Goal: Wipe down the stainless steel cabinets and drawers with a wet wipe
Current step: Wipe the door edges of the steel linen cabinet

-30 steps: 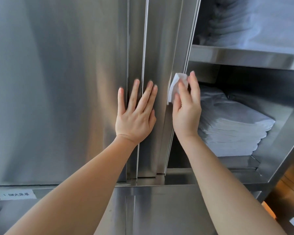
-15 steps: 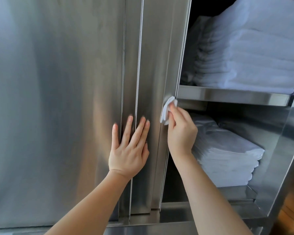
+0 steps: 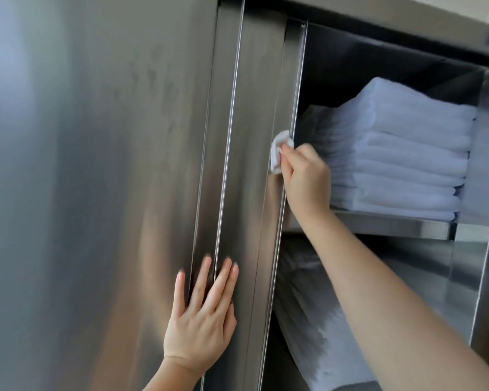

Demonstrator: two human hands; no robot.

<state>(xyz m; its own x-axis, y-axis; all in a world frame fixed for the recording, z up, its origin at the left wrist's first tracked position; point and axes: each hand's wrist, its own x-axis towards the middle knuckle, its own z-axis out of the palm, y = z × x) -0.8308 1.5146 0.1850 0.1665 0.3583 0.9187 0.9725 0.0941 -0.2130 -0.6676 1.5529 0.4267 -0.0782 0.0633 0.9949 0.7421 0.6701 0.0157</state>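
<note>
Steel sliding doors fill most of what I see, and I take the narrow door edge (image 3: 287, 165) as my landmark. My right hand (image 3: 305, 176) has its fingers curled round the wet wipe (image 3: 278, 152), pinching it and pressing it against that edge, about halfway up its height. My left hand (image 3: 199, 320) lies flat and spread on the door panels (image 3: 237, 193) left of the edge and lower down, holding nothing.

I judge the wiping is mid-course: the upper stretch of the edge lies above the wipe, the broad panel (image 3: 96, 165) far to the left shows smudges, and no drawers are in view, so much seems left.

Counting: two hands, one wipe, one shelf (image 3: 393, 225) right of the edge, and two stacks of folded white towels, one on the shelf (image 3: 401, 153) and one below (image 3: 316, 334).
</note>
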